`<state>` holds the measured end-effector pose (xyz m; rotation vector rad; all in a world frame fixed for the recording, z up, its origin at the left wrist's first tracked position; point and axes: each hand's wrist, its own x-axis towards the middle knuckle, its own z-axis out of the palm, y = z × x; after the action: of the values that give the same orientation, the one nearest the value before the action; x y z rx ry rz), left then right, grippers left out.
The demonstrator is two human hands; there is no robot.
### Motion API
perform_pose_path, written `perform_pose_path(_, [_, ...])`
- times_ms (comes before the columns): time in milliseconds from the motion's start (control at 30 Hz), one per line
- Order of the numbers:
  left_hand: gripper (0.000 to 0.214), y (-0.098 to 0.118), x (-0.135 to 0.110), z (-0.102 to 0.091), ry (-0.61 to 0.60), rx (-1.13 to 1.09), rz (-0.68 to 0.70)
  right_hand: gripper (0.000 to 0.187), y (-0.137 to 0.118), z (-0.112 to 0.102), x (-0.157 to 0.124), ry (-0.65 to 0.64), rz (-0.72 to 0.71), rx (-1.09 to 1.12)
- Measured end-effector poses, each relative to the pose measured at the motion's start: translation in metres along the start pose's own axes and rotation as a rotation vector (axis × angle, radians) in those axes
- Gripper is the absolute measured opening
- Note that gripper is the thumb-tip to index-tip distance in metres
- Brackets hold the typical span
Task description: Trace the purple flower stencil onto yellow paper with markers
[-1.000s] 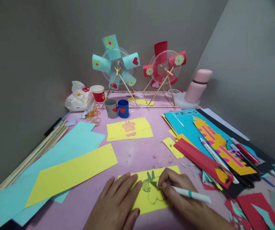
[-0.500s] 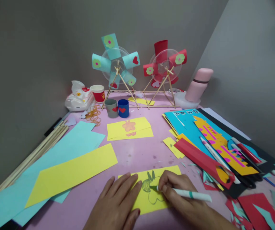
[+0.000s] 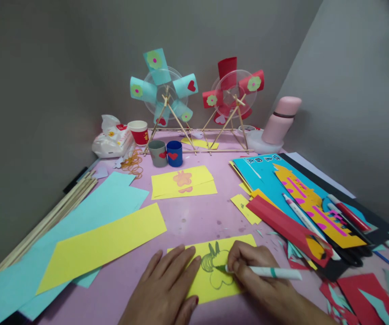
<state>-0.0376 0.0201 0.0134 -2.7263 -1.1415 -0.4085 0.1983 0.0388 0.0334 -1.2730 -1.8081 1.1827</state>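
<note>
My right hand [image 3: 257, 273] is closed around a white marker [image 3: 275, 272] with a green band. The marker's dark green tip touches a yellow paper sheet [image 3: 221, 295] at the near middle of the table. On that sheet is a green line drawing [image 3: 211, 259] of a butterfly-like shape, its left part shaded with strokes and its right side partly hidden by my right hand. My left hand [image 3: 167, 282] lies flat on the sheet's left part, fingers stretched out, with nothing held. Ahead lies yellow paper [image 3: 160, 187] bearing an orange butterfly-like drawing.
Light blue sheets [image 3: 89, 221] and a yellow strip [image 3: 106, 246] lie left, beside wooden sticks [image 3: 45, 219]. Two paper-bladed wheels [image 3: 167, 95] on stick frames stand behind small grey and blue cups [image 3: 174, 154]. At right are coloured papers [image 3: 255, 169], markers, scraps and a pink bottle [image 3: 282, 119].
My right hand and the marker have shifted slightly to the right, with the tip a little lower on the drawing. My left hand stays in place.
</note>
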Motion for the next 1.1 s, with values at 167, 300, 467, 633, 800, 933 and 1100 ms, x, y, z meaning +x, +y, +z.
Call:
perform_pose_path(167, [0.047,0.002,0.002,-0.004,-0.016,-0.026,-0.015,0.016,0.0,-0.001,-0.001,0.038,-0.008,-0.075])
perform_pose_path(300, [0.045,0.001,0.0,0.001,0.023,0.009,0.018,0.015,0.002,0.0,-0.001,0.042,0.017,-0.026])
perform_pose_path(467, [0.047,0.001,0.0,0.0,-0.012,-0.006,0.001,0.015,0.002,0.001,0.0,0.013,0.024,0.095])
perform_pose_path(633, [0.049,0.004,0.003,-0.01,-0.048,-0.02,-0.023,0.014,-0.006,0.0,0.001,-0.031,0.021,0.092])
perform_pose_path(800, [0.048,0.003,0.005,-0.009,-0.051,-0.047,-0.036,0.013,-0.008,-0.001,0.002,-0.055,0.015,0.035])
perform_pose_path(933, [0.05,0.001,0.003,0.002,0.002,-0.056,-0.022,0.013,-0.008,-0.002,0.002,-0.053,0.009,0.012])
perform_pose_path(1100, [0.048,0.002,0.0,0.0,0.015,-0.058,-0.018,0.014,-0.004,-0.001,0.001,-0.015,0.011,0.02])
